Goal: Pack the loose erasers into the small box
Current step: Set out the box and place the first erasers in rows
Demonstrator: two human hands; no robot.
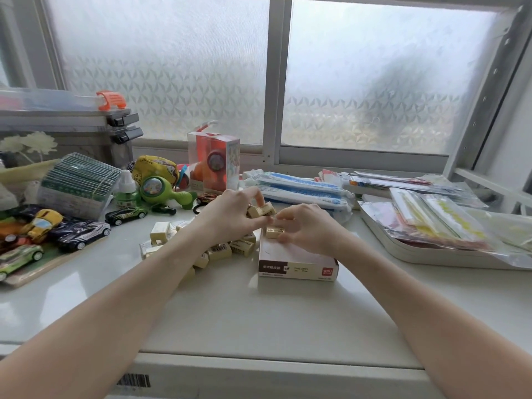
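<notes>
"FINE ARTS", perhaps "deli", on small box (298,267)

The right hand (306,230) hides the small box (298,262)'s inside; the left forearm covers part of the loose erasers (218,250); their print is unreadable.

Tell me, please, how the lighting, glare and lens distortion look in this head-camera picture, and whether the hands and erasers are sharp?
Head view: soft daylight through the frosted window backlights the scene; pale glare lies on the white table; wide-angle bending curves the window frame and right-hand shelf rail; the left hand, right hand and erasers are slightly soft, box print barely legible.
</notes>
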